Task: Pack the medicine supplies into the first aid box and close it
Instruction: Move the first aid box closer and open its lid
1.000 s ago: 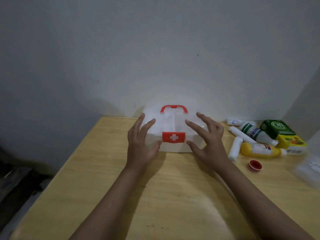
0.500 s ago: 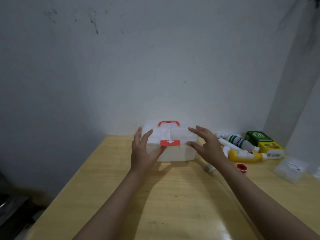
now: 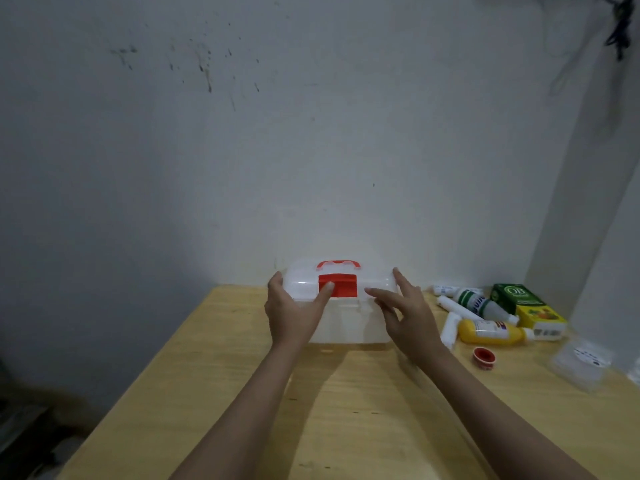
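The first aid box (image 3: 346,323) is translucent white with a red handle (image 3: 338,264) on top and stands at the table's far edge against the wall. Its red latch (image 3: 343,287) is flipped up on the front of the lid. My left hand (image 3: 291,313) wraps the lid's left end, thumb pressed on the latch. My right hand (image 3: 408,317) rests at the lid's right end with fingers spread. To the right lie the supplies: a yellow bottle (image 3: 488,332), a white bottle with a green label (image 3: 481,304), white tubes (image 3: 450,327), and a green carton (image 3: 516,296).
A yellow carton (image 3: 540,317) lies beside the green one. A small red cap (image 3: 484,356) sits in front of the yellow bottle. A clear plastic case (image 3: 581,365) lies near the right edge of the wooden table (image 3: 346,410). Walls close off the back and right.
The red latch has swung up from the box front onto the lid. My left thumb has moved onto it, and my right hand has shifted to the lid's right end. The view has tilted up.
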Available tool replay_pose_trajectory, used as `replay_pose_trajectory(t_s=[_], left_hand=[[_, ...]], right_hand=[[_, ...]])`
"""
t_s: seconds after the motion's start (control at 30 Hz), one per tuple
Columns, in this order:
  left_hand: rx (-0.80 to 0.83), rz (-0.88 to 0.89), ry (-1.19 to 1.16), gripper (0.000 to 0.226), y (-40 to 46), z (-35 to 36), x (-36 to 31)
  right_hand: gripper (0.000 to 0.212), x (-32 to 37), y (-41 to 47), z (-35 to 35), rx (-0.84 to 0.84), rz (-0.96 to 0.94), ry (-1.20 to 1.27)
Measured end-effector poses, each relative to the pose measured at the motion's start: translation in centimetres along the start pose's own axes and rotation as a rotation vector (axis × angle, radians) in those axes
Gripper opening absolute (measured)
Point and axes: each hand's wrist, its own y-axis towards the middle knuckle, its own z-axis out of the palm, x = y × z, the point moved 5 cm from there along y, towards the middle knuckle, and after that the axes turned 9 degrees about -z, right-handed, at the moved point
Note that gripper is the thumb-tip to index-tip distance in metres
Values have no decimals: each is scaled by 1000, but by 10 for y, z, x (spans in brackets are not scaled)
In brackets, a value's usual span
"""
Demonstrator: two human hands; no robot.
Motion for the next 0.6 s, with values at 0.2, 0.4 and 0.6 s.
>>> replay_pose_trajectory(t_s=[0.2, 0.4, 0.6], left_hand=[[81, 35, -12, 120, -2, 0, 13], [117, 19, 37, 133, -1, 6, 21], [125, 27, 49, 133, -1, 7, 24]], right_hand=[[44, 5, 2, 4, -17, -27, 43], [47, 4, 4, 8, -27, 34, 43], [44, -4, 3, 9, -50, 135, 78]])
